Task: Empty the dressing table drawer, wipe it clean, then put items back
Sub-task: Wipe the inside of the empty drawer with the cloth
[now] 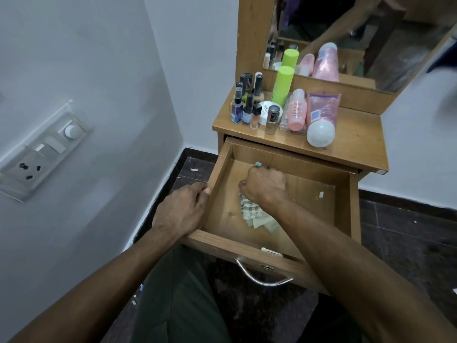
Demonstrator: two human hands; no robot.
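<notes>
Wooden drawer (217,169) open, left hand (181,210) gripping its side, right hand (265,183) clutching checked cloth (254,214).

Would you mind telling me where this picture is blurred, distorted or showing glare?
Head view: wide-angle bending curves the wall edges and the white switch panel; motion blur smears the right hand on the checked cloth and the far right edge; soft glare lies on the glossy wooden tabletop; the mirror is dim.
</notes>
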